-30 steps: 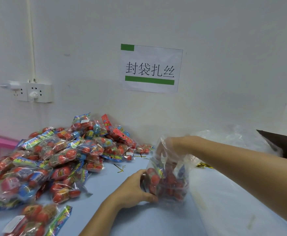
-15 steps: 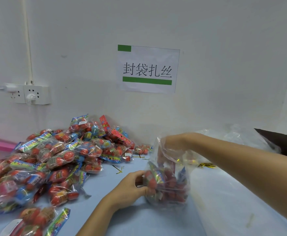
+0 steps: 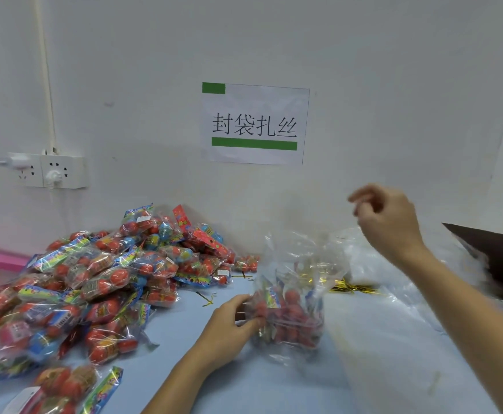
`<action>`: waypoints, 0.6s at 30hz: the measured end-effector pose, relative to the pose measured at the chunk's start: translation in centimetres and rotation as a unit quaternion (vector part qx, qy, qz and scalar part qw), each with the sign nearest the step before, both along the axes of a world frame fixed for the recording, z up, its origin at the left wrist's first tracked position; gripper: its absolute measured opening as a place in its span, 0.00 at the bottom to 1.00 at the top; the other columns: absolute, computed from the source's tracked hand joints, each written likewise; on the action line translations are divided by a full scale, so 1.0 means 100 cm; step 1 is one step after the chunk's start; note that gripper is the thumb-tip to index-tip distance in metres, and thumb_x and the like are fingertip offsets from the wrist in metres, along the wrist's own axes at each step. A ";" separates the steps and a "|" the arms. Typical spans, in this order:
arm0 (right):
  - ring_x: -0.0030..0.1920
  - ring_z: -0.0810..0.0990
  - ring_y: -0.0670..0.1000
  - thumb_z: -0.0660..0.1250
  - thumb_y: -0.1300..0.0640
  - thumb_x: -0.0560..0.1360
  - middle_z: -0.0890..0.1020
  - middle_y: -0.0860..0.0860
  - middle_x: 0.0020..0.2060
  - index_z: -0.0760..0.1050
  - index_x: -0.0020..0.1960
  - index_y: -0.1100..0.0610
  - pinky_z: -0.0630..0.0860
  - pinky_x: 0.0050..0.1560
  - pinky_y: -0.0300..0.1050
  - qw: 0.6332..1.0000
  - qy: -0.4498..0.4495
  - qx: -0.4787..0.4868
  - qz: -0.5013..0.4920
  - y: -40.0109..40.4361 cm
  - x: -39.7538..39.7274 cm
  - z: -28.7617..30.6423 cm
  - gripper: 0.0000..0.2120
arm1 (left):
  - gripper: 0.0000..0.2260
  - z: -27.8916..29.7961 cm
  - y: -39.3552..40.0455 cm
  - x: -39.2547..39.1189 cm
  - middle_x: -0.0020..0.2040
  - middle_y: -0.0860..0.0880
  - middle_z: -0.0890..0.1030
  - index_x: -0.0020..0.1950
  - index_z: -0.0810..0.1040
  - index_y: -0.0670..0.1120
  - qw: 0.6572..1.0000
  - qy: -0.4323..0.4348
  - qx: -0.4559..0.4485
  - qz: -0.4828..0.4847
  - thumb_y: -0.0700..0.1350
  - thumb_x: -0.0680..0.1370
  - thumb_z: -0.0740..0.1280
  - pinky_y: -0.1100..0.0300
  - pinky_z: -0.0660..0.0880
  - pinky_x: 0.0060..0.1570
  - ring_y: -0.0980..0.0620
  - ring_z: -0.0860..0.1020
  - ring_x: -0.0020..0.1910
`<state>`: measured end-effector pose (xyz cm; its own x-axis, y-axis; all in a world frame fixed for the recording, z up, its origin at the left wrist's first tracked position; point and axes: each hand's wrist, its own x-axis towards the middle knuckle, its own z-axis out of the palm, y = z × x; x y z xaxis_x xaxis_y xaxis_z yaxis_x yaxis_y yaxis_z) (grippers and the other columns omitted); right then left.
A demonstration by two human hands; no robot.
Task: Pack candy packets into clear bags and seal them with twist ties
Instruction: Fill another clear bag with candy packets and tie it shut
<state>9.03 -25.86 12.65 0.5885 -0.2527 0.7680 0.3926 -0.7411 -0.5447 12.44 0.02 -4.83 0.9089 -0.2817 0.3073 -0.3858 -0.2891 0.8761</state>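
The clear bag [image 3: 296, 297] is stood upright on the blue table [image 3: 274, 383], long axis vertical, its mouth gaping upward. Red candy packets [image 3: 289, 315] are piled in its lower half. The bag's left side is gripped by the left hand [image 3: 229, 321], fingers curled against the plastic. The right hand [image 3: 384, 222] is raised above and right of the bag, fingers loosely curled; whether anything is pinched cannot be told through the blur. A heap of candy packets [image 3: 95, 279] is spread at left, gold twist ties [image 3: 351, 286] just behind the bag.
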 end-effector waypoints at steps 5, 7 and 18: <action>0.34 0.85 0.52 0.60 0.73 0.75 0.86 0.58 0.38 0.81 0.42 0.60 0.81 0.39 0.45 0.930 0.328 0.129 0.105 -0.015 0.011 -0.103 0.14 | 0.13 -0.002 -0.001 0.000 0.50 0.59 0.84 0.60 0.77 0.56 1.000 0.009 0.004 0.006 0.45 0.76 0.72 0.66 0.78 0.52 0.61 0.82 0.50; 0.39 0.86 0.52 0.56 0.75 0.75 0.87 0.58 0.43 0.83 0.46 0.62 0.82 0.44 0.45 0.910 0.352 0.132 0.175 -0.005 0.012 -0.122 0.19 | 0.13 -0.003 -0.003 0.001 0.47 0.59 0.84 0.58 0.76 0.56 1.000 0.010 -0.010 0.025 0.45 0.76 0.73 0.70 0.76 0.48 0.62 0.82 0.48; 0.53 0.84 0.48 0.72 0.65 0.75 0.86 0.49 0.47 0.81 0.61 0.61 0.80 0.56 0.43 0.944 0.271 0.137 0.130 0.017 0.005 -0.156 0.14 | 0.12 0.000 -0.012 -0.004 0.38 0.49 0.83 0.46 0.74 0.44 0.983 0.005 0.002 0.183 0.47 0.74 0.75 0.69 0.66 0.27 0.63 0.76 0.27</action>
<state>9.48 -24.21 -2.91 0.9455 -0.1916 0.2634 0.1505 -0.4603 -0.8749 12.06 -1.15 -4.88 0.9527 0.0640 0.2971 -0.2463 -0.4102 0.8781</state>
